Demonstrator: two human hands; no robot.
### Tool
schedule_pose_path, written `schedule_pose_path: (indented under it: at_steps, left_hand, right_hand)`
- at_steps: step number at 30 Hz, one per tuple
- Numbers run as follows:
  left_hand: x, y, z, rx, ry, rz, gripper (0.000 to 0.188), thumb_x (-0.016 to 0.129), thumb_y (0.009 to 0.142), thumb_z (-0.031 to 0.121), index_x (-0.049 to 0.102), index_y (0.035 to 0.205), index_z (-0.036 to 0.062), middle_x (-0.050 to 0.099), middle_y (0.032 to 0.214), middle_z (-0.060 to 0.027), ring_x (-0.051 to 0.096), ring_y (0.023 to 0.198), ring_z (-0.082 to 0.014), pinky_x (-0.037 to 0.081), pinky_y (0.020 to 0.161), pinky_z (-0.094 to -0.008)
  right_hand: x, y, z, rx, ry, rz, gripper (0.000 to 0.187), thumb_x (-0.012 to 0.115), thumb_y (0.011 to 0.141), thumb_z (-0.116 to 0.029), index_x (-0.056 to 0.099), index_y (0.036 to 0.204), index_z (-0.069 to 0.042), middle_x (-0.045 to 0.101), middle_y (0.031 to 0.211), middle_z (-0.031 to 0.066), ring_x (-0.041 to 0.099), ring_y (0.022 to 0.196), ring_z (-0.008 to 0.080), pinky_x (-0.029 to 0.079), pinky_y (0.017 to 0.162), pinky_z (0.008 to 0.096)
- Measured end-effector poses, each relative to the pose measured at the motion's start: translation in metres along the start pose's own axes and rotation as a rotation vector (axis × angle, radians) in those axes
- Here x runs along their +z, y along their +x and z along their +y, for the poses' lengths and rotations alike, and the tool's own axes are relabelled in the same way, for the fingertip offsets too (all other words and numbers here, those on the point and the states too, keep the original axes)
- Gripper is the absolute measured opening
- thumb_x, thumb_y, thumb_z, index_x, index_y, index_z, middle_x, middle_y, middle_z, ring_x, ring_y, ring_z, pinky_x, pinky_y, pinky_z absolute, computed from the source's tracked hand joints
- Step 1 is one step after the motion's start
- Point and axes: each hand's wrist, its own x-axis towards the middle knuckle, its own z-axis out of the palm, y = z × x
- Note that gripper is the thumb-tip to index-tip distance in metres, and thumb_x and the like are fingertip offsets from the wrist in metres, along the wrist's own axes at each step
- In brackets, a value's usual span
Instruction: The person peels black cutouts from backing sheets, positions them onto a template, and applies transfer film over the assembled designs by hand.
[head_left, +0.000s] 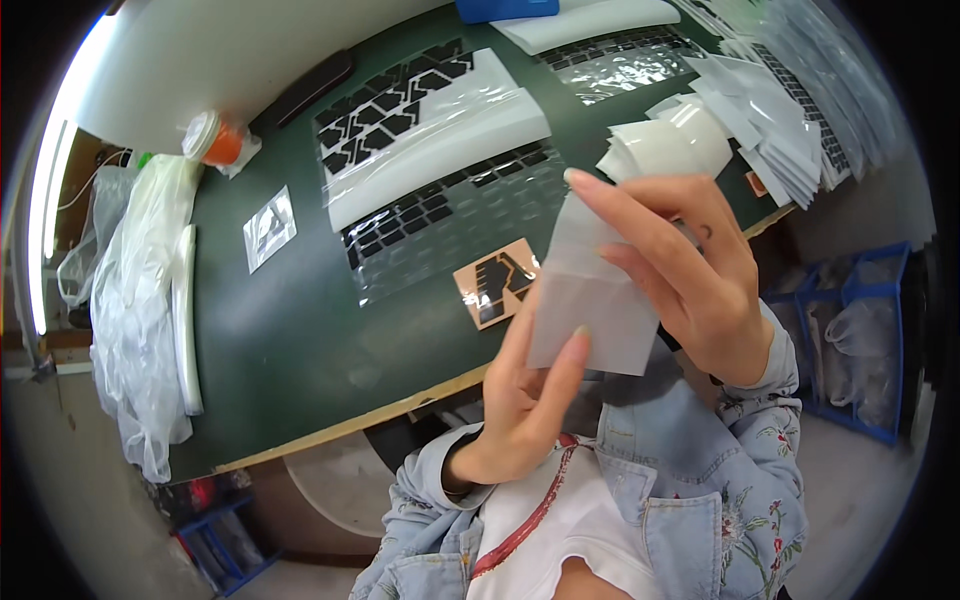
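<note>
Translucent white rectangular sheet: your left hand and right hand pinched it near dark-green, wood-edged table; blue-framed rack stood right.

- Small workshop, apparently for hand assembly or packing.
- Long dark-green worktop with wooden edge.
- Clear sheets of black cut-out pieces.
- Heaped translucent plastic bags.
- Blue-framed storage rack.
</note>
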Motion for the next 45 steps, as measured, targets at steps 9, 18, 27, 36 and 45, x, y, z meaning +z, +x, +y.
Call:
schedule_pose_path:
  at_steps: [9,18,27,36,45]
  left_hand:
    - [-0.015,-0.012,-0.004,0.442,0.703,-0.118,0.055,0.050,0.096,-0.009,0.030,0.147,-0.0158,0.057,0.134,-0.0237,0.059,0.116,-0.0200,0.044,0.096,-0.0271]
    - [-0.015,-0.018,0.001,0.388,0.662,-0.112,0.058,0.048,0.097,-0.005,0.024,0.148,-0.0188,0.055,0.137,-0.0266,0.057,0.122,-0.0265,0.042,0.101,-0.0305]
    - [-0.039,-0.001,0.003,0.528,0.512,-0.174,0.061,0.067,0.088,0.007,0.039,0.138,-0.0142,0.058,0.126,-0.0284,0.060,0.118,-0.0347,0.045,0.103,-0.0406]
    - [-0.044,0.013,-0.006,0.731,0.311,0.109,0.022,0.071,0.091,0.006,0.052,0.103,0.0023,0.062,0.104,-0.0176,0.064,0.101,-0.0302,0.051,0.091,-0.0422]
    - [-0.024,-0.001,-0.010,0.324,-0.111,0.205,0.070,0.090,0.075,0.031,0.047,0.121,0.0004,0.062,0.110,-0.0095,0.059,0.100,-0.0149,0.048,0.086,-0.0311]
  right_hand:
    - [0.028,-0.002,-0.004,-0.103,-0.267,0.074,0.040,0.074,0.077,-0.008,0.071,0.116,0.000,0.069,0.125,0.0127,0.064,0.112,0.0271,0.042,0.089,0.0332]
    - [0.040,-0.007,-0.007,-0.145,-0.358,0.123,0.027,0.075,0.076,-0.009,0.074,0.102,-0.004,0.073,0.118,0.0091,0.067,0.114,0.0247,0.038,0.091,0.0326]
    - [0.042,-0.012,-0.003,0.255,0.483,0.068,0.021,0.078,0.082,-0.013,0.061,0.091,-0.004,0.060,0.108,0.0150,0.057,0.117,0.0321,0.038,0.107,0.0448]
    - [0.070,-0.034,-0.002,0.223,0.908,0.156,0.019,0.065,0.095,-0.016,0.054,0.102,-0.002,0.054,0.114,0.0152,0.056,0.108,0.0255,0.047,0.094,0.0387]
    - [0.082,-0.032,-0.011,0.140,1.107,0.113,0.048,0.064,0.093,-0.003,0.028,0.125,-0.002,0.048,0.116,0.0184,0.057,0.106,0.0230,0.049,0.093,0.0410]
